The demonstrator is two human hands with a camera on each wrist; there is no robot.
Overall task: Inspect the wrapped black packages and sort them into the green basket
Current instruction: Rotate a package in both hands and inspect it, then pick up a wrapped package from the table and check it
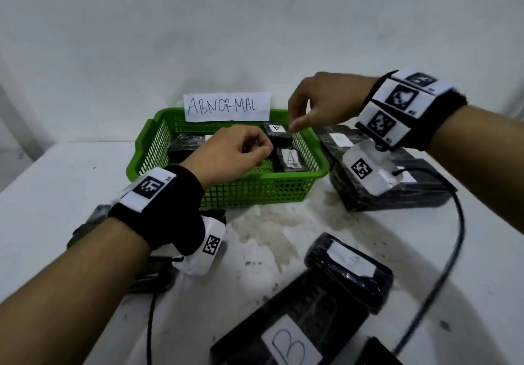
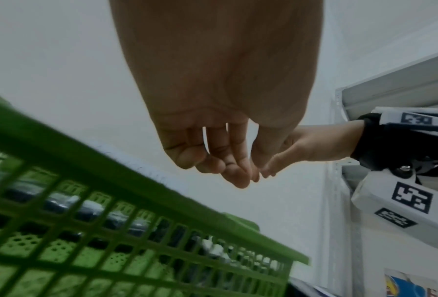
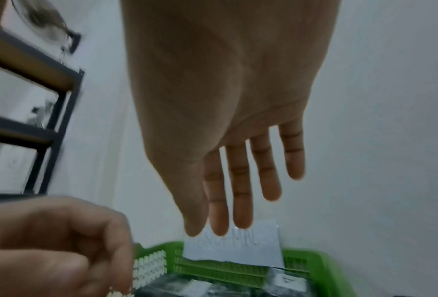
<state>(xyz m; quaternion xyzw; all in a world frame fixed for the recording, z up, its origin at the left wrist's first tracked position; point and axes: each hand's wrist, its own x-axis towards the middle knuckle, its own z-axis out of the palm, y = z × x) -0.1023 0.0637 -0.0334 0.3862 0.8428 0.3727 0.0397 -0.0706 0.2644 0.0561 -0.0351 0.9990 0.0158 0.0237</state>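
The green basket (image 1: pixel 263 179) stands mid-table with an ABNORMAL paper label (image 1: pixel 226 107) on its back rim. Inside it lie wrapped black packages: one with an "A" sticker (image 1: pixel 290 160) at the right, another (image 1: pixel 276 135) behind it, and a third (image 1: pixel 185 146) at the left. My left hand (image 1: pixel 262 149) hovers over the basket's middle, fingers loosely curled, holding nothing. My right hand (image 1: pixel 295 126) hangs above the back right corner, empty. In the right wrist view that hand (image 3: pixel 238 191) shows straight fingers above the basket (image 3: pixel 314 261). In the left wrist view the left hand (image 2: pixel 225 160) is empty over the rim (image 2: pixel 60 144).
Outside the basket lie more black packages: a stack to the right (image 1: pixel 397 188), a "B" package (image 1: pixel 297 336) at the front with another (image 1: pixel 348 274) resting on it, and a dark one (image 1: pixel 93 222) under my left wrist. A black cable (image 1: pixel 453 251) loops along the right.
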